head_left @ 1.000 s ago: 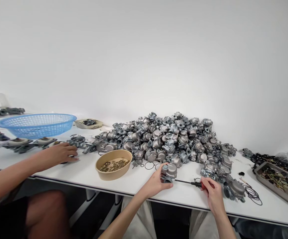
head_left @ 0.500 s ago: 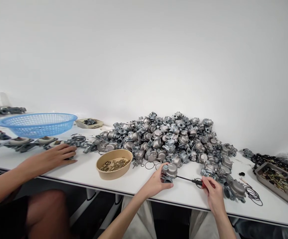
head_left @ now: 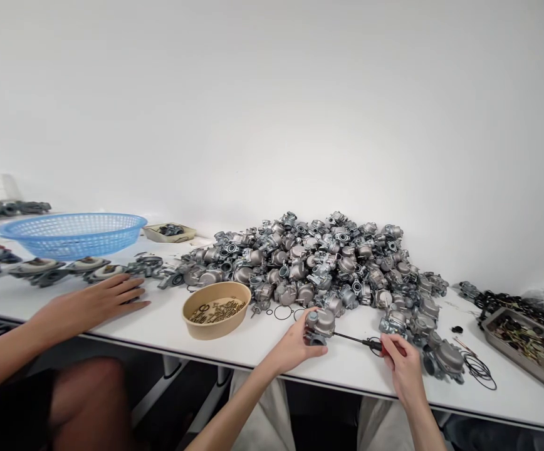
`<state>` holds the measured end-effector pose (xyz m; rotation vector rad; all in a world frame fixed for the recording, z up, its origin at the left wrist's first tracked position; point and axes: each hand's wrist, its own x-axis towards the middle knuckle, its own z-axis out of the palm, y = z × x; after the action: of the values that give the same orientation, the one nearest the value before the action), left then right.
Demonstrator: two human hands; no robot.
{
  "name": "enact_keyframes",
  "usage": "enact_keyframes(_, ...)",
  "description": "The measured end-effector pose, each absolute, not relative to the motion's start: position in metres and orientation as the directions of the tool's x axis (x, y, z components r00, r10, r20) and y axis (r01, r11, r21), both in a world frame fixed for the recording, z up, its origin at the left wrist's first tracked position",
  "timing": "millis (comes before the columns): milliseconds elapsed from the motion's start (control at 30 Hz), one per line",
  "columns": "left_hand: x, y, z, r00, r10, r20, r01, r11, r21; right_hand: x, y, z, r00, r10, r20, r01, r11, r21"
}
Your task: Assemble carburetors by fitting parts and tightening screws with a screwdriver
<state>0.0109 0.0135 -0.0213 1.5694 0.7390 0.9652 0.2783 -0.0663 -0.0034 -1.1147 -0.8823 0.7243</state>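
- Right hand [head_left: 406, 369] closed round screwdriver [head_left: 373, 344], tip at carburettor [head_left: 323, 321].
- Left hand [head_left: 288, 349] grips carburettor near table [head_left: 347, 369] front edge.
- Screwdriver work seemingly in hand; turning calls for firm bracing, aligned shaft.
- Carburettor pile [head_left: 300, 252] beyond.

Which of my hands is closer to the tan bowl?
Your left hand: it's just right of the bowl; your right hand is farther right, on the screwdriver.

We see a plain white wall [head_left: 272, 125], evenly lit, behind a long white table [head_left: 262, 351] with dark edge. Below, we see dark floor.
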Motion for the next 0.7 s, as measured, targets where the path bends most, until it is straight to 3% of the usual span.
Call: enact_keyframes(700,0.011,0.011,-0.017,0.476,0.86,0.184,-0.005,-0.207,0.978,0.287,-0.06,-0.022,0.409,0.87,0.274,0.003,0.299,-0.954)
